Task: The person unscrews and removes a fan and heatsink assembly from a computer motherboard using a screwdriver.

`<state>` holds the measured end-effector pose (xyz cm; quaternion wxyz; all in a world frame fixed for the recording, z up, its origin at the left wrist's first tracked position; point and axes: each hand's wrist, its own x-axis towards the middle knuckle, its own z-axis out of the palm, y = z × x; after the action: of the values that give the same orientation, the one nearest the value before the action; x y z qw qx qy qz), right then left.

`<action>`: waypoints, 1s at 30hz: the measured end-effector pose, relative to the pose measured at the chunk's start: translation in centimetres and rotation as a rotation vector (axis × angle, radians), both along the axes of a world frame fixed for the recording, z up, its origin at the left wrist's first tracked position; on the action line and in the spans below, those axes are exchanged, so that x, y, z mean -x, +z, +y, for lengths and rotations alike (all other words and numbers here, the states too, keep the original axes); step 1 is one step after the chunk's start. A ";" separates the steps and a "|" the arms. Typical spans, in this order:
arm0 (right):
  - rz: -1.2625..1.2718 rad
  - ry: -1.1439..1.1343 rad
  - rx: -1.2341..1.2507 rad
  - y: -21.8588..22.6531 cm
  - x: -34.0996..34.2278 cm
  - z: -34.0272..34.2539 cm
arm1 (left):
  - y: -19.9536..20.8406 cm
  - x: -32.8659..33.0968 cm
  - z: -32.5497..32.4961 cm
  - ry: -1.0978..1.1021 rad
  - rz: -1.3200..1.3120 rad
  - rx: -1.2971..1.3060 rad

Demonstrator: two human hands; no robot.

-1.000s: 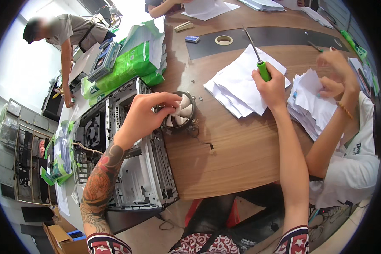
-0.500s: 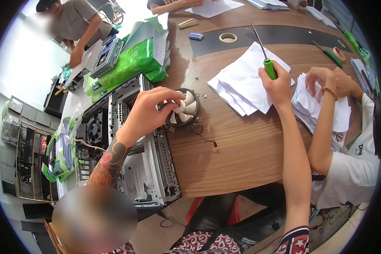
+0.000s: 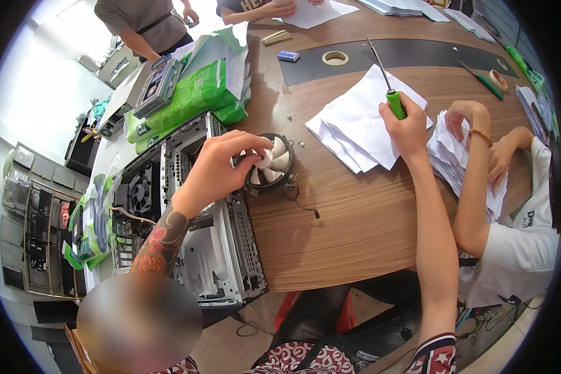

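My left hand (image 3: 221, 163) reaches over the edge of an open computer case (image 3: 224, 249). Its thumb and fingers close on the middle of a round cooling fan (image 3: 279, 163) with pale blades and a black frame; the exact fingertip contact is partly hidden. From the fan a short cable with a dark plug (image 3: 316, 214) trails onto the table. My right hand (image 3: 408, 128) is wrapped around the green handle of a screwdriver (image 3: 385, 78), its metal shaft pointing up and away, above a stack of white paper (image 3: 355, 124).
Small metal parts (image 3: 302, 144) lie beside the fan. Beyond are a tape roll (image 3: 335, 58) and a blue box (image 3: 288, 56). Green packaging (image 3: 193, 93) and a metal drive (image 3: 159, 87) flank the case. At right, a co-worker's hands (image 3: 474, 121) rest on paper.
My hands hold nearly the same places. The person at the far left has shifted to the right and straightened. One of the right-hand co-worker's hands has moved lower along the papers.
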<state>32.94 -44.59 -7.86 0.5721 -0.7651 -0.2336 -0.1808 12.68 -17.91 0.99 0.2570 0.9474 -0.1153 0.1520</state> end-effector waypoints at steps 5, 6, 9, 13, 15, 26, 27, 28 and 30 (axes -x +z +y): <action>0.014 -0.010 0.001 -0.1 -0.1 -0.2 | 0.5 0.0 -0.4 0.004 0.022 0.000; 0.018 -0.012 -0.007 -0.2 -0.2 -0.5 | 0.7 -0.2 -0.7 0.009 0.027 -0.025; 0.025 -0.002 -0.008 0.0 -0.1 -0.3 | 0.6 0.1 -0.5 0.025 0.028 -0.022; 0.023 -0.009 -0.016 0.1 -0.2 -0.3 | 0.7 0.4 -0.7 0.044 0.005 -0.029; 0.023 -0.007 -0.020 0.1 -0.1 -0.3 | 0.4 0.2 -0.3 0.030 -0.023 -0.037; 0.031 -0.001 -0.012 0.0 -0.1 -0.3 | 0.2 0.2 -0.1 0.015 -0.026 -0.023; 0.031 -0.001 -0.012 0.0 -0.2 -0.3 | 0.0 0.2 0.0 0.023 -0.024 -0.024; 0.020 -0.003 -0.011 -0.1 -0.2 -0.2 | 0.0 0.2 0.1 0.030 -0.021 -0.028; 0.010 -0.004 -0.012 -0.1 -0.2 -0.2 | 0.1 0.2 -0.1 0.029 -0.021 -0.035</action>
<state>33.15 -44.82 -7.98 0.5777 -0.7629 -0.2283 -0.1794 12.47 -18.05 1.13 0.2368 0.9517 -0.1068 0.1634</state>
